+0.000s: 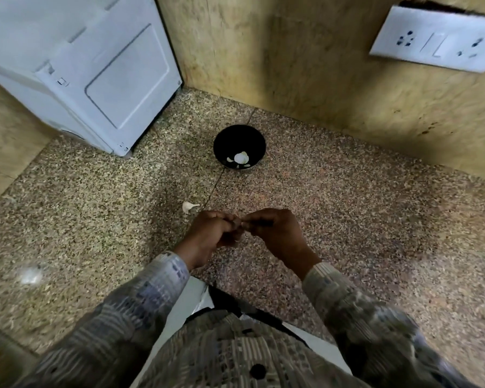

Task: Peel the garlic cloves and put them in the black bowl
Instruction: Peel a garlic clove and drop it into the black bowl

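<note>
My left hand (210,235) and my right hand (275,233) meet above the speckled stone counter, fingers curled, pinching a small garlic clove (239,223) between them; most of the clove is hidden by my fingertips. The black bowl (239,135) stands farther back, holding a few pale peeled cloves (240,159) at its near side. A loose white garlic piece (189,206) lies on the counter just left of and beyond my left hand.
A white appliance (95,71) stands at the back left against the tan wall. A white socket plate (440,42) hangs on the wall at the upper right. A blurred whitish scrap (31,275) lies at the counter's left.
</note>
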Motion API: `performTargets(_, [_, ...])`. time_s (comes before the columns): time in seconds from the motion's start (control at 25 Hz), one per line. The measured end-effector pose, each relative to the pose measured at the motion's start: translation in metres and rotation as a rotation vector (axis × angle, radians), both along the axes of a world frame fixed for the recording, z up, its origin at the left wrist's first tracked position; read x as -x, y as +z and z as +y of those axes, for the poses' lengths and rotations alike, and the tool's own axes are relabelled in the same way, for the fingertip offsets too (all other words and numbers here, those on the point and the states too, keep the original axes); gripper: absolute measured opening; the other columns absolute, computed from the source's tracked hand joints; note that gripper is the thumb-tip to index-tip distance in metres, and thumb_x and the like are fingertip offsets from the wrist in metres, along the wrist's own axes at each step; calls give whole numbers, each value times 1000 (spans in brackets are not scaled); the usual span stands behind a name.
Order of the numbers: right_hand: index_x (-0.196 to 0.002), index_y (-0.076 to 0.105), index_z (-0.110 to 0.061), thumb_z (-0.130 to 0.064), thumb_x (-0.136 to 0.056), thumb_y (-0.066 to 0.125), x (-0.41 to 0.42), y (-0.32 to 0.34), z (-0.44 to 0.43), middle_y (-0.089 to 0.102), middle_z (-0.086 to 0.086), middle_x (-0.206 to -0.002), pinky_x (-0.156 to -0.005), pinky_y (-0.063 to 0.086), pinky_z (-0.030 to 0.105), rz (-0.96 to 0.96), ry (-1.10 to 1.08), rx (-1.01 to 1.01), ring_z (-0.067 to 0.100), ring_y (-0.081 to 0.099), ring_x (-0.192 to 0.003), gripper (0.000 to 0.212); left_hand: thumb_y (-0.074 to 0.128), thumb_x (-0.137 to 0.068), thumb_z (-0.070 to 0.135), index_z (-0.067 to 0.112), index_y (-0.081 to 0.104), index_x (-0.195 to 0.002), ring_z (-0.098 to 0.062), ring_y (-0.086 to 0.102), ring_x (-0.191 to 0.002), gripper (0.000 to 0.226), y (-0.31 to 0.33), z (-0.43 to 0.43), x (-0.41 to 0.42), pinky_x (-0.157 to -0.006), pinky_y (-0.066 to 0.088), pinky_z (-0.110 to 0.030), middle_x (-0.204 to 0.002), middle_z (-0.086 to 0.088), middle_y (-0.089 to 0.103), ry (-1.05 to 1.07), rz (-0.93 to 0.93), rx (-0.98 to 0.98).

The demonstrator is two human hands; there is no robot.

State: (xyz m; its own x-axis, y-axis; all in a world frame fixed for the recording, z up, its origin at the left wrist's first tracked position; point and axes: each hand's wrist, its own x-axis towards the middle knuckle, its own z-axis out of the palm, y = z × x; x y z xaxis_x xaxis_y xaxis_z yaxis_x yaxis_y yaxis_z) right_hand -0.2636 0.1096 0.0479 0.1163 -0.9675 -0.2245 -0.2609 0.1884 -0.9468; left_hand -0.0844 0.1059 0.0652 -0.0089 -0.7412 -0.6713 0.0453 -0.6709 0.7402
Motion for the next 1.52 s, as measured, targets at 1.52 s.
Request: performTargets(1.52, [-108, 67, 3, 2, -96, 59, 39, 131, 20, 71, 11, -86, -69, 60, 23, -671, 131, -498, 14, 68, -75, 14, 74, -88, -3, 8, 79, -99, -13, 73, -90, 15, 102, 65, 40, -82, 56, -27, -94, 0, 77, 26, -431, 961])
